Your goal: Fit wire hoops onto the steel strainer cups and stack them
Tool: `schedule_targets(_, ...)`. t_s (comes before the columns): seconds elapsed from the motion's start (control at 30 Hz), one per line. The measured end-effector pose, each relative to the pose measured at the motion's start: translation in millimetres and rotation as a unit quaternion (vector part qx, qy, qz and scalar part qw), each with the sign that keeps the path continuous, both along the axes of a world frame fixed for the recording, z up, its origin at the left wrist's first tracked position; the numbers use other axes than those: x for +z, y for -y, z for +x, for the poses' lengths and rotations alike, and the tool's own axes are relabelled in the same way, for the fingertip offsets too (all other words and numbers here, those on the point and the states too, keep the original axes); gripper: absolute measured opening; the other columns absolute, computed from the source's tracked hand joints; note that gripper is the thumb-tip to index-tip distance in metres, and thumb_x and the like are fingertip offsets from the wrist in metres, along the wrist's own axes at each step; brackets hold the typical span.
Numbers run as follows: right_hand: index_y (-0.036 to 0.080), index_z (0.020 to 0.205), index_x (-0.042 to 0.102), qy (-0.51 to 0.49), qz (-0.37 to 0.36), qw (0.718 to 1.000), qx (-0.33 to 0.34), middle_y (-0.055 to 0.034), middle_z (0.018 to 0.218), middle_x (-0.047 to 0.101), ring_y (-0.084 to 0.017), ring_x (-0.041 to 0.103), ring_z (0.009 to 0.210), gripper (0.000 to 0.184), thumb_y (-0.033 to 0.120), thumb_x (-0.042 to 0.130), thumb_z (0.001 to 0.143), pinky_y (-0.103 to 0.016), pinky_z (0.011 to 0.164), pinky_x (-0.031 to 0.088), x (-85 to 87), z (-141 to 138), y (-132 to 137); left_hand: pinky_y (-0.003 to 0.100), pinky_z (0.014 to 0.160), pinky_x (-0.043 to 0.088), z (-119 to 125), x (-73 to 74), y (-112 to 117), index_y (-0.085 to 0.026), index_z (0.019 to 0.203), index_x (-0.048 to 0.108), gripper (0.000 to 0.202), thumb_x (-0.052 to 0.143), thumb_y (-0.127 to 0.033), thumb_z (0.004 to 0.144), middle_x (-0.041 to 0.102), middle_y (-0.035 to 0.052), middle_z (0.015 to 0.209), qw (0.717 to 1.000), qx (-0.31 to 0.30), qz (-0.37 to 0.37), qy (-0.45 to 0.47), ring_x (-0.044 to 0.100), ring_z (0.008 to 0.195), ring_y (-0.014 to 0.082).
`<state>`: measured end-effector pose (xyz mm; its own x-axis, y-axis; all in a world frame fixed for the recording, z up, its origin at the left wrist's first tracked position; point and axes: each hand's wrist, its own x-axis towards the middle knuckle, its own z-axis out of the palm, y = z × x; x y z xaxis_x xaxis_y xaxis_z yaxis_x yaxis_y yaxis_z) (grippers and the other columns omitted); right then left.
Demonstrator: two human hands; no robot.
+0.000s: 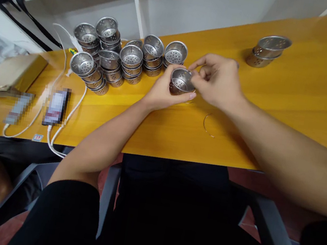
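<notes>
yellow desk [154, 137], white shelves [137, 5] behind; over the desk, the left hand [163, 88] holds a metal cup [182, 81], mouth up, axis near upright; the right hand [219, 81] is at its rim, grip unclear.

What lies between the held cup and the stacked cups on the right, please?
In the head view, the right hand lies between the held cup and the stacked cups, with yellow tabletop beyond.

The held cup [182, 82] is dotted silver, the table [155, 135] yellow-orange, the cables [49, 134] white.
</notes>
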<state>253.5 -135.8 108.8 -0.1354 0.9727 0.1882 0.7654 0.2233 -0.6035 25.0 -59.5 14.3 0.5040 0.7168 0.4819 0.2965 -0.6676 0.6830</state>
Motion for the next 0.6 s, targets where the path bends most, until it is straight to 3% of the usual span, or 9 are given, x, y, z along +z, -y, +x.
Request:
schedule_targets(0.07,0.037,0.156,0.088,-0.023,0.006,1.000,0.000,-0.0150,0.116,0.091,-0.049,0.087,0.114,0.050,0.069,0.065,0.127,-0.070,0.104,0.074,0.4,-0.4,0.2,0.063,0.137,0.070,-1.3,-1.2,-0.3,-0.032,0.171,0.059,0.103,0.105,-0.091,0.099,0.079,0.0138,0.164,1.000,0.002,0.007,0.002,0.085,0.154,0.0401)
schedule_targets(0.17,0.028,0.134,0.092,-0.089,0.018,0.996,0.024,-0.0180,0.113,0.090,-0.045,0.087,0.107,0.040,0.062,0.075,0.123,-0.064,0.101,0.075,2.0,3.0,-0.5,0.063,0.138,0.068,-4.5,-4.2,-4.5,-0.031,0.169,0.060,0.105,0.098,-0.099,0.099,0.079,0.0137,0.160,1.000,-0.013,0.011,-0.001,0.083,0.153,0.0407)
schedule_targets(0.27,0.031,0.124,0.090,-0.166,0.010,0.981,0.100,-0.0134,0.108,0.089,-0.038,0.083,0.096,0.049,0.078,0.079,0.121,-0.059,0.095,0.075,4.8,12.8,-1.5,0.061,0.134,0.068,-8.4,-4.0,-9.7,-0.031,0.162,0.064,0.102,0.087,-0.108,0.100,0.081,0.0125,0.152,0.999,-0.030,-0.006,0.014,0.085,0.145,0.0386)
schedule_targets(0.4,0.038,0.119,0.084,-0.197,-0.025,0.963,0.182,-0.0060,0.098,0.081,-0.033,0.076,0.091,0.076,0.110,0.095,0.096,-0.055,0.092,0.073,7.3,25.0,-2.4,0.060,0.132,0.069,-12.2,-1.4,-12.2,-0.032,0.163,0.064,0.100,0.086,-0.108,0.101,0.082,0.0115,0.151,0.999,-0.036,-0.029,0.006,0.086,0.144,0.0370)
schedule_targets(0.5,0.036,0.113,0.079,-0.200,-0.028,0.965,0.169,-0.0057,0.099,0.080,-0.033,0.076,0.093,0.080,0.112,0.098,0.092,-0.054,0.091,0.070,5.8,25.9,-4.0,0.061,0.134,0.068,-12.6,-4.1,-13.2,-0.031,0.168,0.060,0.104,0.092,-0.103,0.100,0.079,0.0136,0.158,0.999,-0.037,-0.020,-0.001,0.084,0.149,0.0384)
schedule_targets(0.6,0.035,0.105,0.078,-0.241,-0.031,0.954,0.174,-0.0036,0.092,0.077,-0.030,0.072,0.083,0.075,0.101,0.109,0.092,-0.051,0.083,0.066,-0.5,23.8,-9.0,0.065,0.141,0.064,-12.0,-10.3,-16.8,-0.030,0.170,0.055,0.104,0.095,-0.097,0.101,0.074,0.0166,0.165,0.999,-0.031,0.005,-0.008,0.079,0.159,0.0418)
